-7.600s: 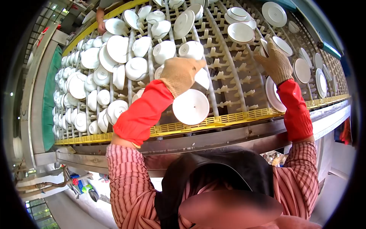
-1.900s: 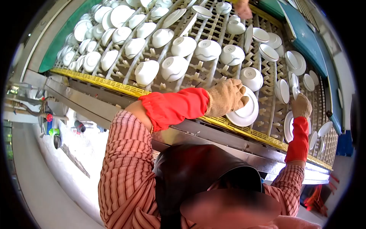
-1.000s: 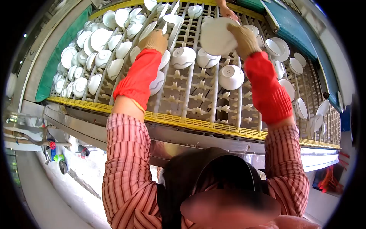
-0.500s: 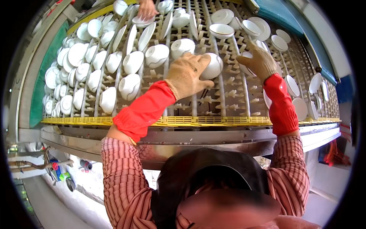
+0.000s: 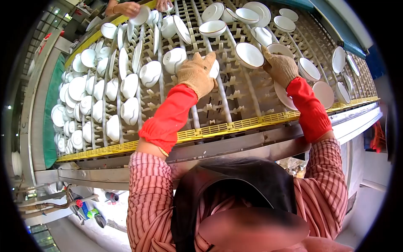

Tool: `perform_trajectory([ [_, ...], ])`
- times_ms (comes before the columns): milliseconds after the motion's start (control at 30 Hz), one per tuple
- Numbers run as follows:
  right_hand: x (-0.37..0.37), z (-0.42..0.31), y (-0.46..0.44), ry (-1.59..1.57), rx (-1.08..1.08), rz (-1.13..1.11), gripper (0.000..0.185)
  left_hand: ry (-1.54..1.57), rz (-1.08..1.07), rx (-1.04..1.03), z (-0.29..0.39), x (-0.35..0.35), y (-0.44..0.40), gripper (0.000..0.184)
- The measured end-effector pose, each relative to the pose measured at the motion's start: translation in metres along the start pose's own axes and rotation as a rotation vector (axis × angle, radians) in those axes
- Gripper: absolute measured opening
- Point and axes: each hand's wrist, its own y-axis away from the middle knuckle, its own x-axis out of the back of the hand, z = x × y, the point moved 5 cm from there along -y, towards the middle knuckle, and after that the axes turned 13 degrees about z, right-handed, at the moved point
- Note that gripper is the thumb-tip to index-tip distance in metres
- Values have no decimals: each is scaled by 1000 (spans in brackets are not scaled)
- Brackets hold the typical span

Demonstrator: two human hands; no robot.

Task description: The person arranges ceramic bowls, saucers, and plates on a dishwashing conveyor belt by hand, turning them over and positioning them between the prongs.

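My left hand (image 5: 197, 74), in a tan work glove, is closed around a white bowl (image 5: 215, 69) on the pegged rack belt (image 5: 218, 94). Most of that bowl is hidden behind the glove. Just left of it, another white bowl (image 5: 174, 61) leans on the pegs. My gloved right hand (image 5: 282, 67) grips the rim of a shallow white dish (image 5: 249, 55), tilted with its hollow side towards me. Behind the right fingers is another dish (image 5: 280, 50), and a plate (image 5: 285, 95) lies partly hidden under the wrist.
Rows of white bowls and saucers (image 5: 77, 87) stand along the belt's left side. More dishes (image 5: 310, 69) lean at the right. A yellow edge strip (image 5: 210, 133) and metal frame run in front. At the far side, another person's hand (image 5: 127, 9) holds a dish.
My view has turned, so the belt appears tilted. My right hand now has a dish raised leftwards from the pegs. The left hand stays at its bowl, which is more covered by the glove.
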Motion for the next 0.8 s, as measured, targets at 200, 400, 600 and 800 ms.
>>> perform_trajectory([
  [200, 48, 32, -50, -196, 97, 383, 44, -84, 41, -53, 24, 23, 19, 75],
  [400, 55, 3, -86, -704, -80, 360, 36, 182, 339, -388, 106, 40, -2, 48],
  [600, 35, 31, -52, -912, -352, 267, 36, -35, 312, -279, 113, -27, -44, 25],
  [800, 60, 41, 49, -302, 54, 144, 70, -62, 124, -273, 123, -47, -67, 36],
])
